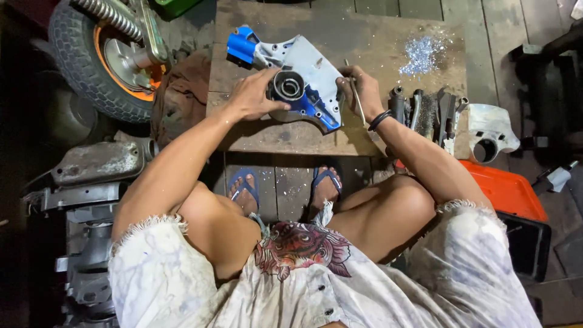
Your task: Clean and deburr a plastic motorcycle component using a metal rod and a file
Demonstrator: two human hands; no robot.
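Observation:
A grey and blue metal engine cover (303, 73) lies on a low wooden board (285, 136) in front of my knees. My left hand (255, 94) rests on its left side, fingers curled against the round black socket (288, 86). My right hand (358, 88) grips a thin metal rod-like tool (354, 91) at the cover's right edge. A black band sits on my right wrist.
A small wheel with an orange hub (106, 58) and a spring stands at upper left. Grey engine parts (97, 164) lie at left. Several metal tools (425, 112) and a grey casting (492, 130) lie at right, beside an orange tray (507, 191). Metal shavings (422, 51) glitter on the board.

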